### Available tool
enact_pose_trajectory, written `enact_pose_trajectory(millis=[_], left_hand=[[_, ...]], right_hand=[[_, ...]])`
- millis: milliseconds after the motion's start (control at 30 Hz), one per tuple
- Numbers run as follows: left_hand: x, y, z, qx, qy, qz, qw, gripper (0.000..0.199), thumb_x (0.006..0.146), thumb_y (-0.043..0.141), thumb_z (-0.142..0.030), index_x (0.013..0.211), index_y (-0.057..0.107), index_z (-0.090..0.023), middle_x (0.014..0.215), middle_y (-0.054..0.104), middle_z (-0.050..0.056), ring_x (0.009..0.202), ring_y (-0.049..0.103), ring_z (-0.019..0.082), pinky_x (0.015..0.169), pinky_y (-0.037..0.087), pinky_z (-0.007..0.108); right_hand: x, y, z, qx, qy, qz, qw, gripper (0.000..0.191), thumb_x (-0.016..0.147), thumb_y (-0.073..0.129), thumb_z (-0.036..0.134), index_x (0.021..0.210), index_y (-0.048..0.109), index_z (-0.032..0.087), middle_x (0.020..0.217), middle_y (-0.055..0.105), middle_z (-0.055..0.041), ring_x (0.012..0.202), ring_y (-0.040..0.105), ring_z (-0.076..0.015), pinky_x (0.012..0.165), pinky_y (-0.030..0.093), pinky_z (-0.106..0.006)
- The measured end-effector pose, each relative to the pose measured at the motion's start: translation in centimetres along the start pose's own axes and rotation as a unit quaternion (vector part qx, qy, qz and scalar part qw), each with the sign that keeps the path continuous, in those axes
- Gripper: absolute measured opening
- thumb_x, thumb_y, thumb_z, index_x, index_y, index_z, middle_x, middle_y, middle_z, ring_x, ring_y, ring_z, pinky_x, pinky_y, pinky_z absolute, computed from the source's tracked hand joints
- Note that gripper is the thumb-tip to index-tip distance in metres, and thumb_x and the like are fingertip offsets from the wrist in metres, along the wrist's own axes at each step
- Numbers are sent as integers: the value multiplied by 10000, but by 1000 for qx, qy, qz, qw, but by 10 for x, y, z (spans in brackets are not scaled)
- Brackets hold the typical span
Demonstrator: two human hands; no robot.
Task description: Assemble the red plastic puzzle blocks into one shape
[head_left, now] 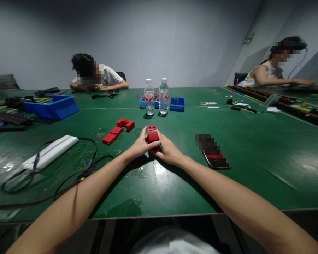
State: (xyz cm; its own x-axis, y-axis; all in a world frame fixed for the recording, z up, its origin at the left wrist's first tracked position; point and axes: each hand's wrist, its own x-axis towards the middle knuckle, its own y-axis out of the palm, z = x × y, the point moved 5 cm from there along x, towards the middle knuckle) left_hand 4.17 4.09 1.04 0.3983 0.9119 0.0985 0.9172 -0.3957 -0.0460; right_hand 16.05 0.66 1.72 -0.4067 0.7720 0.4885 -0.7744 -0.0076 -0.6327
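Note:
Between both hands, just above the green table (180, 190), is a small red block-shaped part (153, 134) with dark openings on its top face. My left hand (141, 144) closes on its left side, the thumb lying across its near face. From the right, my right hand (168, 149) wraps round the same part, its fingers partly hidden behind it. To the left lie more red pieces: a notched one (125, 123) at the back and two flat blocks (112, 136) nearer me.
Two water bottles (149, 98) stand ahead, near small blue bins (177, 103). A phone (213, 153) lies right; a white power strip (51, 152) with black cable lies left, before a larger blue bin (53, 107). Two people (107, 76) sit across the table and at far right.

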Motion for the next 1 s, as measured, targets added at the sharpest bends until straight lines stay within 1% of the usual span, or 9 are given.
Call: enact_pose_trajectory(millis=[133,267,400,500,600,700,833,900,1000], left_hand=[[1,2,1,-7,21,11,1000,959,662,771,-328,1411,193,-174,1301,530,176,1171,554,282,1030,402,461],[0,1,2,-15,3,26,1000,915,712,728,-357,1427,185,-176,1261,565,167,1144,570,287,995,436,462],[-3,-2,2,-16,1,44,999,930,721,723,-364,1441,164,-183,1257,571,170,1129,582,289,971,453,464],[-6,-3,2,6,11,50,999,1020,692,756,-332,1463,105,-183,1305,532,191,1136,578,288,983,439,467],[-8,-1,-1,33,30,65,997,1044,685,766,-319,1475,94,-193,1339,502,199,1138,577,286,986,431,453],[-9,2,-4,41,60,85,994,1017,716,742,-326,1480,82,-207,1329,514,186,1154,565,281,980,429,435],[-10,6,-5,60,91,95,990,1014,738,719,-316,1485,42,-203,1234,582,155,1131,571,261,974,422,435],[-10,7,-4,85,99,97,987,984,740,715,-305,1481,78,-194,1183,604,139,1122,570,254,985,410,441],[-11,10,-3,121,101,107,982,897,758,693,-309,1464,152,-190,1185,597,136,1147,549,246,1001,399,440]], right_hand=[[1,-5,0,-3,6,-44,999,895,750,649,242,1482,138,179,1408,408,-173,1283,424,-270,1058,363,-471],[2,-8,0,0,8,-64,998,948,736,684,280,1489,116,180,1401,415,-180,1273,438,-270,1051,374,-463],[2,-8,-3,9,19,-60,998,989,702,721,325,1481,137,151,1405,416,-196,1270,447,-274,1043,383,-449],[1,-6,-5,14,39,-50,998,987,693,703,255,1481,119,145,1401,433,-197,1246,481,-271,1024,400,-443],[1,-6,-3,39,64,-47,996,966,705,660,208,1481,89,144,1311,538,-181,1143,574,-255,964,446,-431],[2,-9,-1,81,89,-61,991,785,765,619,252,1436,231,133,1123,664,-130,963,658,-217,865,500,-374],[6,-23,-8,65,137,-125,981,441,802,578,289,1204,527,113,972,704,-105,796,666,-184,750,514,-311],[8,-30,-15,40,158,-160,974,399,788,587,286,1146,567,110,947,706,-99,759,658,-177,718,508,-296],[11,-37,-25,2,167,-180,969,352,783,582,276,1098,587,121,894,708,-78,727,647,-172,700,498,-285]])
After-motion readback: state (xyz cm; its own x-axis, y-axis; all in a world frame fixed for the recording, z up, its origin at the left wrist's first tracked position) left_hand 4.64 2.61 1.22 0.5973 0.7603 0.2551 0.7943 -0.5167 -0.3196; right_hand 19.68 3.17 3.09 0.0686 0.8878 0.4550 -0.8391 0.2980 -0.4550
